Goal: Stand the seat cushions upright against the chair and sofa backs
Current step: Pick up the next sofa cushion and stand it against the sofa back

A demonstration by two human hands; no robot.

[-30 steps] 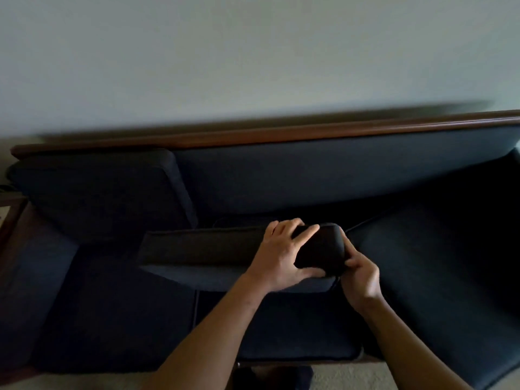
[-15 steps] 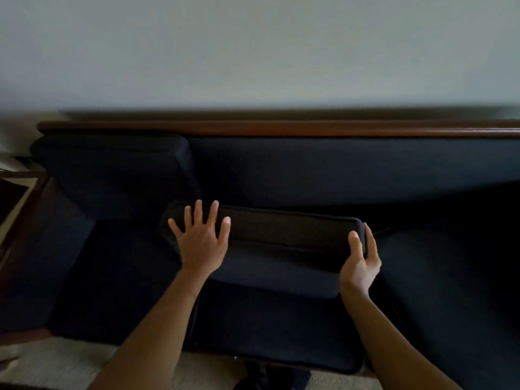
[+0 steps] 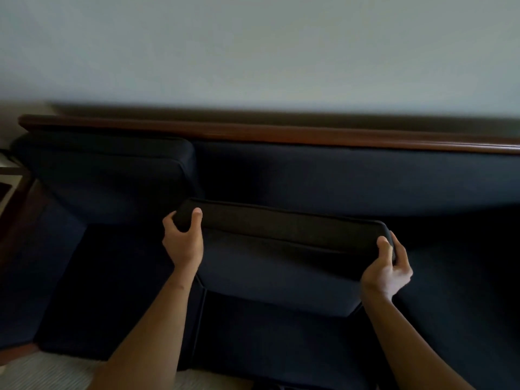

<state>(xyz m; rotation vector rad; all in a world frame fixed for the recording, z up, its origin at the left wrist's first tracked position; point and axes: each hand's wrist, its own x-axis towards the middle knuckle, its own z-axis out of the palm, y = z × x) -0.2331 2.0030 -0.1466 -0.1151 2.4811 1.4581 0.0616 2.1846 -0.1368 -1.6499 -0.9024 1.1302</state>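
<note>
A dark navy middle seat cushion [image 3: 281, 266] is lifted at its front edge and tilts up toward the sofa back [image 3: 351, 178]. My left hand [image 3: 184, 240] grips its upper left corner, thumb on top. My right hand [image 3: 387, 268] holds the upper right corner. Another dark cushion [image 3: 112, 175] stands upright against the sofa back at the left. The seat cushion on the right [image 3: 464, 291] lies flat.
A brown wooden rail [image 3: 281, 133] tops the sofa back, with a pale wall behind. A wooden armrest and a side table [image 3: 11, 187] are at the far left. Light carpet [image 3: 42, 372] shows at the bottom left.
My left hand went from the cushion's right end to its left corner and closed on it. My right hand kept the right corner. The cushion's raised edge is higher.
</note>
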